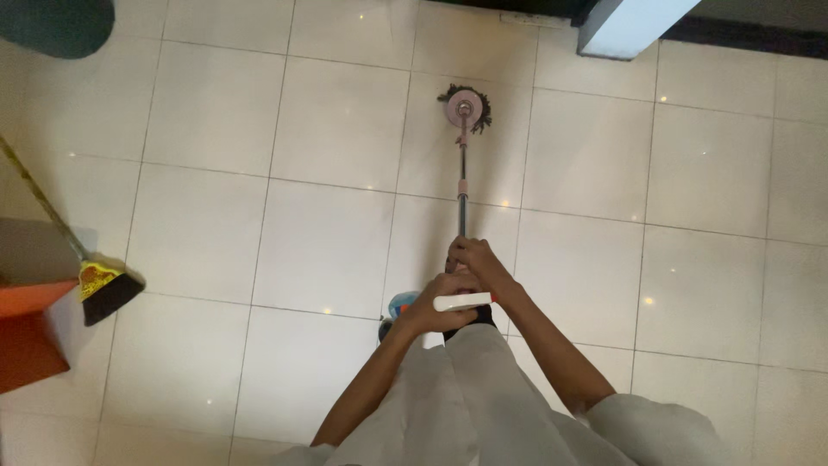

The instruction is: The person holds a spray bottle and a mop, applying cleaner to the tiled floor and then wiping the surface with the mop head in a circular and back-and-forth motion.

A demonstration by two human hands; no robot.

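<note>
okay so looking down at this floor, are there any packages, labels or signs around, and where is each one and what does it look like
Label on the broom: at the left, where the bristles meet the stick; a small yellow band with red marks.
Box: far left edge, beside the broom; orange sides, greyish top.
White tube-shaped thing: by the left hand, near the mop handle that the right hand holds; a red end.
No signs or screens show.

1. mop (464,108): pink disc, dark fringe, silver/pink pole
2. floor tiles (259,173): cream, glossy, grey grout
3. broom (108,289): black bristles w/ yellow-red band
4. box (26,336): orange
5. tube (461,301) in left hand (440,302): white, red cap
</note>
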